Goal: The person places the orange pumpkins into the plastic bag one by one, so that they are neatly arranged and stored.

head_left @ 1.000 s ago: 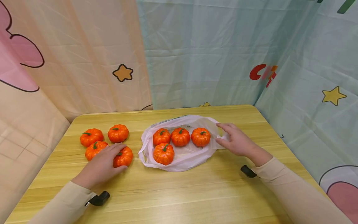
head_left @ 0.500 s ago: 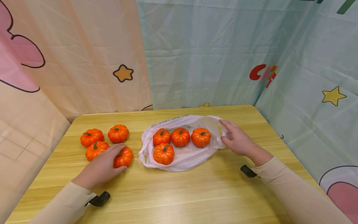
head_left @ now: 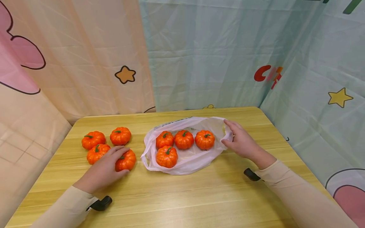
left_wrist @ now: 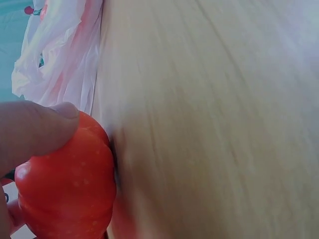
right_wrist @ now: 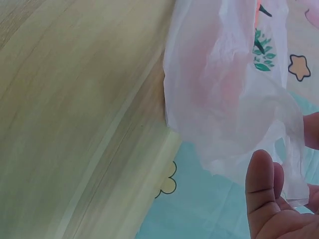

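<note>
My left hand (head_left: 103, 168) lies over a small orange pumpkin (head_left: 126, 161), gripping it between thumb and fingers. The left wrist view has the thumb (left_wrist: 37, 127) on the pumpkin's side, and the pumpkin sits at the table surface. To the right, a white plastic bag (head_left: 194, 166) lies with its mouth spread wide. Inside it are several more pumpkins (head_left: 183, 139) with green stems. My right hand (head_left: 241, 143) holds the bag's right end. Seen from the right wrist, the bag's handle loop (right_wrist: 295, 164) runs between the thumb (right_wrist: 260, 181) and the fingers.
Three other pumpkins stand around my left hand: one at the far left (head_left: 93, 140), one behind (head_left: 120, 136) and one partly covered by the hand (head_left: 97, 153). The wooden table (head_left: 176, 199) ends at printed curtains (head_left: 199, 63) at the back and sides.
My right hand has shifted slightly right and drawn the bag's right end outward, then edged back a little. The left hand and its pumpkin stay in place.
</note>
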The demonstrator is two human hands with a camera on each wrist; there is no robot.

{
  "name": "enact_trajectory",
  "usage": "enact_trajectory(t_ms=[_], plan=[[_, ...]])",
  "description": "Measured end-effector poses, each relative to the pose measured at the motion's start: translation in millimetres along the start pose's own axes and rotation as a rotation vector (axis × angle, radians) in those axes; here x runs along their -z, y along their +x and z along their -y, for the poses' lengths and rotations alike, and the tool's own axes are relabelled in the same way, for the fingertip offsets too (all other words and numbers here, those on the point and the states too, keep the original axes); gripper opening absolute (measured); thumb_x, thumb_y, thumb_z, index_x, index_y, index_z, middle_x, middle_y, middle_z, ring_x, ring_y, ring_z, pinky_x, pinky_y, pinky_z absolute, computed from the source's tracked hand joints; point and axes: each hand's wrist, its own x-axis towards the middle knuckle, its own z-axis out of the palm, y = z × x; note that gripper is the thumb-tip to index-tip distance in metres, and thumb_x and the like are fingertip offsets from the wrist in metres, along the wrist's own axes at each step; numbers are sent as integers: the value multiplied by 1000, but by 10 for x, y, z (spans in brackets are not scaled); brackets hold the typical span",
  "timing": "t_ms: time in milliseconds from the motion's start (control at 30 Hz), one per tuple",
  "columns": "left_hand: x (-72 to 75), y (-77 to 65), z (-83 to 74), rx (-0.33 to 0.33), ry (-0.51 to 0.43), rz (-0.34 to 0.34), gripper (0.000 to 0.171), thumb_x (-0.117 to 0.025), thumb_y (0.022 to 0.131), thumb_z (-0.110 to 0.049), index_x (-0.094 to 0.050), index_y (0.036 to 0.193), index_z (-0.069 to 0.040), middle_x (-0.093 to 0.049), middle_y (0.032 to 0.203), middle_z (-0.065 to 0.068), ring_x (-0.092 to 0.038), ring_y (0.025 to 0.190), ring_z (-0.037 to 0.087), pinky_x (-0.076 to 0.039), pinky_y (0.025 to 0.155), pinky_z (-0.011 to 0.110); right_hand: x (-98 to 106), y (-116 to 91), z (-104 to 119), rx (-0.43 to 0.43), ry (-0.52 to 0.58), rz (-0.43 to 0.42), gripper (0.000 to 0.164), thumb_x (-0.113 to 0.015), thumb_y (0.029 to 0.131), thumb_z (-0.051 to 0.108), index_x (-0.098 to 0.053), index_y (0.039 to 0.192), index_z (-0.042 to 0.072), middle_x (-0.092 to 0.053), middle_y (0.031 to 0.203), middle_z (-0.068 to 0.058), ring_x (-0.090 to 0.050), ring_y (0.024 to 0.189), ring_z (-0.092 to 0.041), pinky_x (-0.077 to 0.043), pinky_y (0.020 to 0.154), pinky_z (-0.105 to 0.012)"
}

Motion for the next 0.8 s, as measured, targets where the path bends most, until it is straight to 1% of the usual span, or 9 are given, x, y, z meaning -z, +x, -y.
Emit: enact_trajectory(t_ms=[67,233,333,467,600,700,800], plan=[[8,-7,8,5,-3,0,75,-86,87,-26,-52,152,-8,-48,153,20,-55,132,46,-50,106,66,-4,1,18,-6,-4,-2,81,-74,95,7,-31,161,-6,-35,162,-31,-52,134,-48,-54,105,-60],[65,-32,10,32,-23,-15,76,-85,88,-27,-49,153,-9,-45,155,20,-53,134,47,-48,107,69,-7,0,45,-12,-20,-9,78,-73,94,1,-32,160,-7,-37,160,-33,-47,140,-51,-47,112,-63],[115,-38,-13,29,-42,-45,76,-85,88,-26,-49,152,-7,-45,155,21,-51,136,47,-46,109,70,-1,-5,51,-15,-23,-8,76,-71,94,-2,-33,160,-7,-37,159,-32,-46,141,-51,-45,114,-63],[173,-29,-63,-21,-72,-118,74,-88,85,-22,-52,147,-2,-48,151,22,-51,135,46,-44,109,71,6,-5,67,-28,-26,-1,75,-69,95,-3,-33,160,-6,-37,160,-32,-45,142,-52,-45,114,-63],[193,-4,-131,-85,-92,-197,73,-91,82,-18,-55,143,-3,-52,146,18,-51,133,42,-46,107,69,8,2,83,-26,-34,-5,75,-68,95,-4,-32,160,-7,-37,160,-32,-46,142,-52,-44,115,-63],[204,25,-211,-110,-111,-219,74,-92,81,-20,-55,143,-4,-52,147,17,-51,134,41,-47,106,68,8,7,88,-18,-36,-11,75,-67,95,-4,-31,160,-8,-37,160,-33,-46,142,-52,-43,116,-64],[219,54,-320,-112,-145,-206,74,-91,82,-23,-55,145,-5,-50,150,17,-51,135,41,-47,108,68,10,12,94,-14,-37,-11,76,-67,94,-4,-30,160,-10,-37,160,-33,-46,142,-52,-42,116,-63]])
